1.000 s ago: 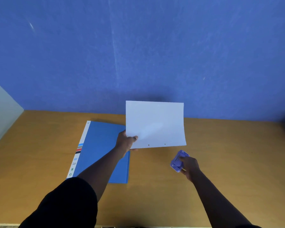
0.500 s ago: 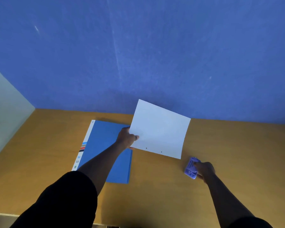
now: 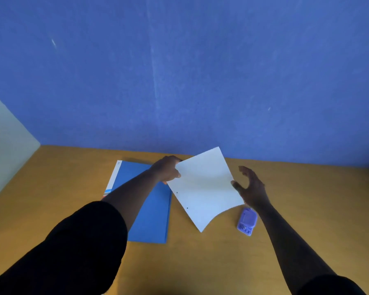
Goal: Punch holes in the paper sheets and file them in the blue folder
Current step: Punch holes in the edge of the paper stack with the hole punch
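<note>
In the head view, the left hand [image 3: 167, 169] pinches the top left corner of a white paper sheet [image 3: 205, 188] near the middle of the frame. The sheet is tilted and lifted off the counter [image 3: 51, 199], and its bottom edge curls. Two small holes show near its left edge. The right hand [image 3: 250, 185] is spread wide and grips nothing; its thumb is right at the sheet's right edge. The blue folder [image 3: 151, 216] lies shut and flat on the counter, left of the sheet and partly under the left arm. A purple hole punch [image 3: 247, 222] sits on the counter, just below the right hand. A blue wall [image 3: 179, 71] fills the top of the frame.
</note>
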Available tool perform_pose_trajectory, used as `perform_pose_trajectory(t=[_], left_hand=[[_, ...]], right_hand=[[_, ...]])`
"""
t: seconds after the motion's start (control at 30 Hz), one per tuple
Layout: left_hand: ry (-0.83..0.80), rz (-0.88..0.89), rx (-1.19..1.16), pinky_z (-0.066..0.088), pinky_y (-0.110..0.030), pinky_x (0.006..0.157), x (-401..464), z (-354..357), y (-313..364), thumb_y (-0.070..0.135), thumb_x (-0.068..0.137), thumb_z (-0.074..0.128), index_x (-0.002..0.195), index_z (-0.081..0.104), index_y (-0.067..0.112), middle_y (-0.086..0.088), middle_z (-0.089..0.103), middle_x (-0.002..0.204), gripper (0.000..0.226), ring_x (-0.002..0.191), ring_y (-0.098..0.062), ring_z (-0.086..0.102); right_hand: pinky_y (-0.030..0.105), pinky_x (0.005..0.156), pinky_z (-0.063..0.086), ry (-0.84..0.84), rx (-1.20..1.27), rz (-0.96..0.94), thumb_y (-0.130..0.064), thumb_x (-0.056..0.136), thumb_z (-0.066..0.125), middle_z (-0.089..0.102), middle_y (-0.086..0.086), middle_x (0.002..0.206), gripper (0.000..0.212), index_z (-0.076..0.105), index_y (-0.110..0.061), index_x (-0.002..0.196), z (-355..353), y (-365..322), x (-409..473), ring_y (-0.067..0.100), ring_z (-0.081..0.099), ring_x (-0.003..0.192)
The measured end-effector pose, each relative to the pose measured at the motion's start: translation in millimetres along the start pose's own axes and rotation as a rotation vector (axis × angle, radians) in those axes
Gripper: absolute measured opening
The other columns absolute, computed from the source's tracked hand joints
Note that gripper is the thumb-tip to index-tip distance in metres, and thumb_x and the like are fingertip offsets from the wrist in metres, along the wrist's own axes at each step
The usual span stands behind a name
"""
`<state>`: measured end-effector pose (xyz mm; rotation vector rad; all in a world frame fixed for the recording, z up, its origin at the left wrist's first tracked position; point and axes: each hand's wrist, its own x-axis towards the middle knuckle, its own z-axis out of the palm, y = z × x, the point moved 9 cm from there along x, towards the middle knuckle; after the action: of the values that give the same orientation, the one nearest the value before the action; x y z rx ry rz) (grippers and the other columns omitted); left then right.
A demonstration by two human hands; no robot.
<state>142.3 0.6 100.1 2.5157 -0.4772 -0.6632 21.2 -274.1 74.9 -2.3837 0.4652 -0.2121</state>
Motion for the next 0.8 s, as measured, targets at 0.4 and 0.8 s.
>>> perform_pose_trajectory(t=[0.4,0.8], left_hand=[[-0.058,0.114,-0.079,0.063,-0.039,0.069,11.3,-28.1,11.2,0.024,0.081,0.073,0.123,0.059,0.026,0.002,0.064,0.123,0.044,0.095,-0.021,0.067],[-0.087,-0.212,-0.905,0.054,-0.044,0.087,12.2,54.3,-57.3,0.026,0.082,0.074,0.095,0.065,0.015,-0.006,0.070,0.094,0.019,0.083,-0.024,0.068]], right_hand=[[0.030,0.082,0.056,-0.256,0.248,0.019,-0.016,0.091,0.064,0.075,-0.006,0.102,0.020,0.068,-0.014,0.111,4.8,-49.9,6.8,0.007,0.072,0.089],[0.017,0.050,0.039,-0.183,0.429,0.302,-0.007,0.090,0.062,0.071,0.005,0.087,0.011,0.070,-0.009,0.098,21.2,-0.3,27.0,0.006,0.056,0.056]])
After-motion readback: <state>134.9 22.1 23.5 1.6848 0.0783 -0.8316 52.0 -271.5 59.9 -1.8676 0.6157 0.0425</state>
